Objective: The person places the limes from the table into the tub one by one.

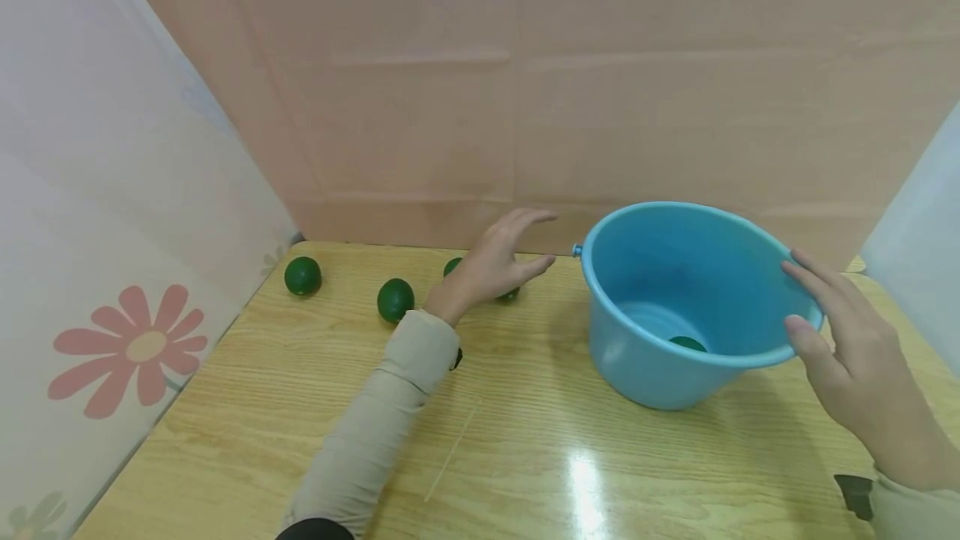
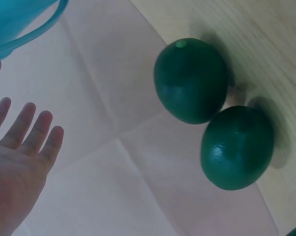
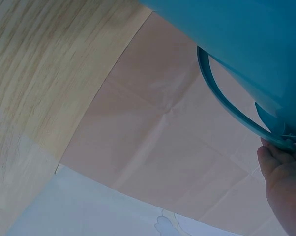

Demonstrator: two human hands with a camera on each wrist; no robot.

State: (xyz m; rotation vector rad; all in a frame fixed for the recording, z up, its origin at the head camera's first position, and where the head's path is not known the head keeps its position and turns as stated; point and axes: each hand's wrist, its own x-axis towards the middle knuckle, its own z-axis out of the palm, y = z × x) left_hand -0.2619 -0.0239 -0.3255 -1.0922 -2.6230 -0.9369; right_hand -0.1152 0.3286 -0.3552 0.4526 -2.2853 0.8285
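Observation:
A light blue bucket (image 1: 652,373) stands tilted on the table, its mouth leaning toward the right. My right hand (image 1: 855,348) grips its right rim, fingers and thumb apart along the edge. Inside the bucket a green round fruit (image 1: 687,344) partly shows. Left of the bucket my left hand (image 1: 487,269) hangs above the table, fingers spread from the thumb, holding nothing. Beneath and behind it are a green fruit (image 1: 452,266) and another green fruit (image 1: 510,295), both partly hidden. In the left wrist view two smooth green fruits (image 2: 191,81) lie close together.
Farther left on the wooden table (image 1: 525,440) lie a green fruit (image 1: 395,300) and another green fruit (image 1: 303,276). A pinkish-brown backdrop (image 1: 420,123) rises behind the table. A pale wall with a flower print (image 1: 146,347) borders the left side.

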